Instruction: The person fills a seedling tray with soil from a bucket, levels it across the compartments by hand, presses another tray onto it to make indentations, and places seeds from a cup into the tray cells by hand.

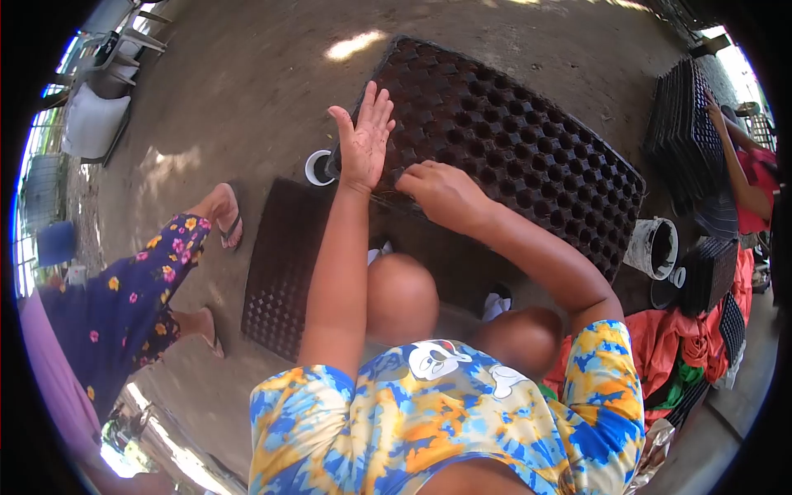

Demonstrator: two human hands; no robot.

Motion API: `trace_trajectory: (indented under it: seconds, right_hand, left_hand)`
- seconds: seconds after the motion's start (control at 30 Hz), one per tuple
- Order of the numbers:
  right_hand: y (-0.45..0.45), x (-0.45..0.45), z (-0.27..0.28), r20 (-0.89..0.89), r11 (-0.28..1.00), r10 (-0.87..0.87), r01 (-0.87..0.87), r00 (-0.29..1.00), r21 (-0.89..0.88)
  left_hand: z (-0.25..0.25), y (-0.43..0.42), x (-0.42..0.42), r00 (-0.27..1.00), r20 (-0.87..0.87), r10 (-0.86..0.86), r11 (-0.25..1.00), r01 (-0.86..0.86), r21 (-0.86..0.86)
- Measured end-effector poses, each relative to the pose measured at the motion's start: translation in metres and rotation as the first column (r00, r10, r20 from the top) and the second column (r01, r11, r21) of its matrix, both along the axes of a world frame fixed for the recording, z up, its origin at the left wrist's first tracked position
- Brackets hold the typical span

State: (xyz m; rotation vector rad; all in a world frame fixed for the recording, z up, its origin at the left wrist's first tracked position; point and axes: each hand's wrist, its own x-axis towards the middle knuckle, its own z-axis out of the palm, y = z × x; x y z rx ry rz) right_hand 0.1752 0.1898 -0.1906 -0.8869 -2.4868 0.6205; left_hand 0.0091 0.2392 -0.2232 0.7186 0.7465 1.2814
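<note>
A large dark seedling tray (528, 136) with rows of round cells lies in front of me. My left hand (364, 148) is raised at the tray's left edge, palm showing and fingers stretched out, with small dark specks on the skin. Close to its right, my right hand (441, 191) is over the tray's near edge, back of the hand up and fingers curled together. What those fingers hold, if anything, is hidden. A white-rimmed cup (317, 167) stands on the ground just left of my left hand.
Another dark tray (285, 264) lies at lower left. A person in a flowered garment (124, 297) walks at the left. At the right are a whitish bucket (656, 247), stacked trays (681, 136), red cloth (660, 346) and a co-worker's arm (737, 161).
</note>
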Motion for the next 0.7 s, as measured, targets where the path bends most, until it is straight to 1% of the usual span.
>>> trace_trajectory:
  seconds: [0.03, 0.1, 0.2, 0.3, 0.4, 0.5, 0.53, 0.63, 0.7]
  right_hand:
    - [-0.002, -0.004, -0.007, 0.024, 0.999, 0.020, -0.021, 1.000, 0.031]
    - [-0.003, -0.008, -0.015, 0.077, 0.993, 0.051, -0.059, 0.996, 0.101]
    - [0.005, -0.004, 0.002, -0.020, 0.999, -0.032, 0.033, 0.999, 0.030]
    - [0.015, 0.000, -0.017, 0.033, 0.993, -0.092, 0.089, 0.995, 0.074]
    - [0.024, 0.001, -0.006, 0.077, 0.992, -0.110, 0.115, 0.991, -0.059]
    - [0.036, 0.006, 0.005, -0.069, 0.972, -0.227, 0.231, 0.971, 0.050]
    - [0.040, 0.007, -0.001, 0.033, 0.969, -0.241, 0.238, 0.970, 0.071]
    - [0.047, 0.008, -0.006, 0.090, 0.982, -0.188, 0.187, 0.978, 0.009]
    - [0.053, 0.011, 0.000, 0.022, 0.970, -0.242, 0.242, 0.970, -0.003]
  left_hand:
    - [0.000, 0.000, 0.000, 1.000, 0.015, -0.007, 1.000, 0.007, -0.002]
    - [0.002, -0.001, 0.001, 1.000, -0.013, -0.006, 1.000, 0.006, 0.004]
    - [-0.001, 0.001, 0.000, 0.999, -0.032, -0.011, 1.000, 0.011, 0.010]
    - [-0.002, -0.001, 0.003, 0.999, -0.040, -0.013, 1.000, 0.013, 0.009]
    - [-0.003, -0.002, 0.003, 1.000, -0.029, -0.007, 1.000, 0.007, 0.004]
    - [-0.003, 0.000, 0.003, 0.999, -0.048, -0.011, 1.000, 0.012, 0.017]
    - [-0.003, 0.000, 0.003, 0.998, -0.055, -0.014, 1.000, 0.015, 0.022]
    - [-0.002, 0.000, 0.005, 0.997, -0.068, -0.018, 0.999, 0.020, 0.028]
    - [-0.002, -0.001, 0.004, 0.997, -0.079, -0.020, 0.999, 0.021, 0.024]
